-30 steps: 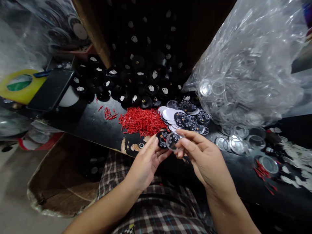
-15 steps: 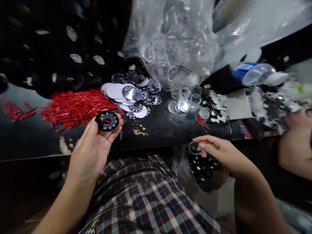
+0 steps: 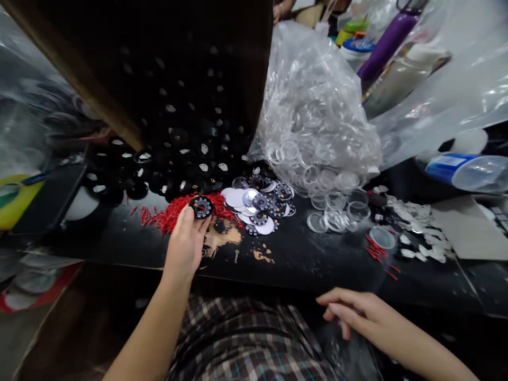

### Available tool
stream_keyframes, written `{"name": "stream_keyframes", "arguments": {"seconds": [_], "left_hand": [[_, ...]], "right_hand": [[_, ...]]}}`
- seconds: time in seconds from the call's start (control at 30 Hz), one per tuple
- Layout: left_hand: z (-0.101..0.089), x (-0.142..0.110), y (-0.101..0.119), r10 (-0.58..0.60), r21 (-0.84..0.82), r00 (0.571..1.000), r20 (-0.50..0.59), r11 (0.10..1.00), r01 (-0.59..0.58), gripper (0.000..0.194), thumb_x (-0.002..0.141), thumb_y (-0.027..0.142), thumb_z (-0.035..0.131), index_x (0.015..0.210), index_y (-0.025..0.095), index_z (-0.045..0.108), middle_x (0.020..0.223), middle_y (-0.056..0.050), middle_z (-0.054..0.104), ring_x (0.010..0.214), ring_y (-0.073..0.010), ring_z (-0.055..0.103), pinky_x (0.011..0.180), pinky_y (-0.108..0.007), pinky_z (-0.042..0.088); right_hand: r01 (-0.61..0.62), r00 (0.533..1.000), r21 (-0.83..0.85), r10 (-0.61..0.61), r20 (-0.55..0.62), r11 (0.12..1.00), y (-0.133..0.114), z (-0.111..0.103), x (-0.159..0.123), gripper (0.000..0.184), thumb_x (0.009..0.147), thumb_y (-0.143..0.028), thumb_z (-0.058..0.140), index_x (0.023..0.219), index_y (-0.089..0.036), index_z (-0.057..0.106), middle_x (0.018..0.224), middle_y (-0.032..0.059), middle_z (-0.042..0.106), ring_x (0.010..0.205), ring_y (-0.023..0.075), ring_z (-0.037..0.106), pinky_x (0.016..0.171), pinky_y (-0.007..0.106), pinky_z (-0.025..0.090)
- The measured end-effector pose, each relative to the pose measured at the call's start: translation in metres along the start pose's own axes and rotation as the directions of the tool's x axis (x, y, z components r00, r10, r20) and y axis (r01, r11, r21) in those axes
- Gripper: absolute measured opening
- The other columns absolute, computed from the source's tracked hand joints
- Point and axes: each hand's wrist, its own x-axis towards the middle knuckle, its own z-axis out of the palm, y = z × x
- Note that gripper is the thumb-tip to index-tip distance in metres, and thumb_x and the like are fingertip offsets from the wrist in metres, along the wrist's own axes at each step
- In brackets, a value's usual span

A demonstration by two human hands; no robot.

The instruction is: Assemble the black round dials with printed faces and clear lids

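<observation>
My left hand (image 3: 184,246) grips a small round black dial gauge (image 3: 201,207) by its edge, face up, with white markings and a red pointer. It is raised over a heap of red plastic pointers (image 3: 159,214). To its right lies a pile of printed dial discs (image 3: 260,203), some showing white backs. My right hand (image 3: 353,312) hovers past the table's front edge, fingers loosely apart, and no object shows in it. Loose clear round covers (image 3: 335,218) lie on the table beyond it. Several red pointers (image 3: 379,253) sit near one clear cover.
A big clear bag (image 3: 317,116) full of covers stands at the back. Black round cases (image 3: 170,177) crowd the back left. White small parts (image 3: 424,222), a carton piece (image 3: 470,225), a plastic bottle (image 3: 470,172) and a purple flask (image 3: 389,45) are on the right.
The clear cover that was in my right hand no longer shows there, and its fingers have loosened. My left hand still holds the dial gauge. The camera view has shifted, showing more table.
</observation>
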Motion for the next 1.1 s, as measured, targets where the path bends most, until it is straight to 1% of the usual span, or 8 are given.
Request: {"name": "stream_keyframes", "arguments": {"seconds": [0.1, 0.17, 0.27, 0.33, 0.6, 0.73, 0.87, 1.1], "left_hand": [[-0.001, -0.004, 0.005, -0.039, 0.029, 0.999, 0.027, 0.999, 0.039, 0.023, 0.082, 0.038, 0.065, 0.098, 0.021, 0.066, 0.107, -0.006, 0.070, 0.106, -0.0208, 0.065, 0.100, -0.040, 0.047], [-0.002, -0.011, 0.006, -0.074, 0.030, 0.997, 0.033, 0.997, 0.073, 0.024, 0.082, 0.037, 0.065, 0.100, 0.021, 0.065, 0.105, -0.005, 0.071, 0.100, -0.0207, 0.067, 0.096, -0.039, 0.050], [-0.005, -0.023, 0.007, -0.146, 0.012, 0.988, 0.045, 0.989, 0.145, 0.028, 0.082, 0.037, 0.065, 0.103, 0.019, 0.066, 0.105, -0.007, 0.072, 0.097, -0.0219, 0.068, 0.089, -0.035, 0.054], [-0.005, -0.032, 0.005, -0.228, 0.000, 0.971, 0.071, 0.974, 0.229, 0.032, 0.083, 0.040, 0.063, 0.105, 0.017, 0.065, 0.109, -0.010, 0.071, 0.101, -0.0233, 0.067, 0.088, -0.035, 0.054], [0.013, -0.056, -0.009, -0.438, -0.035, 0.877, 0.197, 0.891, 0.453, 0.031, 0.087, 0.038, 0.060, 0.111, 0.018, 0.065, 0.107, -0.010, 0.073, 0.091, -0.0224, 0.071, 0.085, -0.036, 0.055], [0.008, -0.063, -0.010, -0.459, -0.045, 0.863, 0.209, 0.877, 0.478, 0.030, 0.089, 0.037, 0.058, 0.110, 0.017, 0.066, 0.108, -0.011, 0.073, 0.092, -0.0224, 0.070, 0.084, -0.035, 0.055], [0.007, -0.064, -0.011, -0.472, -0.088, 0.861, 0.191, 0.865, 0.493, 0.030, 0.090, 0.035, 0.056, 0.110, 0.015, 0.065, 0.105, -0.011, 0.074, 0.091, -0.0223, 0.071, 0.083, -0.034, 0.055], [0.025, -0.066, -0.009, -0.560, -0.262, 0.801, 0.210, 0.757, 0.598, 0.028, 0.096, 0.030, 0.044, 0.105, 0.014, 0.065, 0.102, -0.010, 0.074, 0.093, -0.0196, 0.070, 0.089, -0.035, 0.054]], "right_hand": [[0.183, 0.981, -0.039, -0.185, -0.062, 0.982, -0.054, -0.009, 0.028, 0.032, 0.093, -0.041, 0.044, 0.099, -0.022, 0.069, 0.077, 0.0031, 0.070, 0.055, 0.0130, 0.061, 0.054, 0.025, 0.049], [0.212, 0.931, -0.243, -0.272, -0.245, 0.946, -0.068, -0.016, 0.050, 0.029, 0.093, -0.036, 0.045, 0.102, -0.021, 0.068, 0.085, 0.0048, 0.070, 0.065, 0.0151, 0.063, 0.063, 0.028, 0.051], [-0.018, 0.785, -0.550, -0.329, -0.525, 0.835, -0.057, -0.030, 0.073, 0.035, 0.087, -0.032, 0.053, 0.118, -0.019, 0.062, 0.110, 0.0109, 0.063, 0.084, 0.0218, 0.064, 0.079, 0.039, 0.051], [-0.142, 0.744, -0.632, -0.339, -0.575, 0.762, -0.044, -0.035, 0.080, 0.041, 0.085, -0.034, 0.056, 0.122, -0.018, 0.060, 0.116, 0.0131, 0.057, 0.088, 0.0244, 0.064, 0.081, 0.043, 0.051], [0.046, 0.804, -0.715, -0.450, -0.387, 0.698, -0.057, -0.020, 0.102, 0.030, 0.085, -0.029, 0.056, 0.111, -0.015, 0.059, 0.116, 0.0134, 0.055, 0.100, 0.0275, 0.061, 0.086, 0.045, 0.049], [0.006, 0.752, -0.705, -0.469, -0.464, 0.709, -0.061, -0.018, 0.101, 0.028, 0.084, -0.033, 0.058, 0.108, -0.018, 0.060, 0.114, 0.0124, 0.054, 0.099, 0.0275, 0.060, 0.082, 0.043, 0.049], [-0.007, 0.782, -0.678, -0.418, -0.462, 0.735, -0.064, -0.016, 0.094, 0.012, 0.087, -0.029, 0.055, 0.083, -0.020, 0.062, 0.093, 0.0064, 0.054, 0.085, 0.0238, 0.059, 0.079, 0.042, 0.047], [0.517, 0.731, -0.313, -0.602, -0.323, 0.796, -0.096, 0.037, 0.084, 0.010, 0.089, -0.026, 0.055, 0.097, -0.021, 0.058, 0.104, 0.0065, 0.058, 0.082, 0.0156, 0.058, 0.071, 0.029, 0.049]]}}
